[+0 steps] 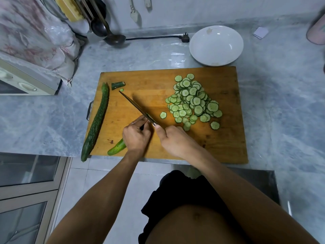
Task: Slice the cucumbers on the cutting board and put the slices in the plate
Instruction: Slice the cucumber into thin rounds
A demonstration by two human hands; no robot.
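Observation:
A wooden cutting board (pixel 149 80) lies on the grey marble counter. A pile of cucumber slices (pixel 193 101) covers its right half. My left hand (pixel 136 136) grips a part-cut cucumber (pixel 117 148) whose uncut end sticks out to the lower left. In my right hand (pixel 174 140) is the handle of a knife (pixel 133 104), its blade slanting up-left over the board right in front of my left fingers. One whole cucumber (pixel 96 122) lies along the board's left edge, with a cut stub (pixel 118 84) near its top. Behind the board sits a white plate (pixel 216 48), holding nothing.
A small oven (pixel 26 80) under a floral cloth stands at the left. A ladle (pixel 114 38) and a black power plug (pixel 184 38) lie at the back of the counter. A folded paper (pixel 260 32) and a pink container (pixel 316 30) are at the far right.

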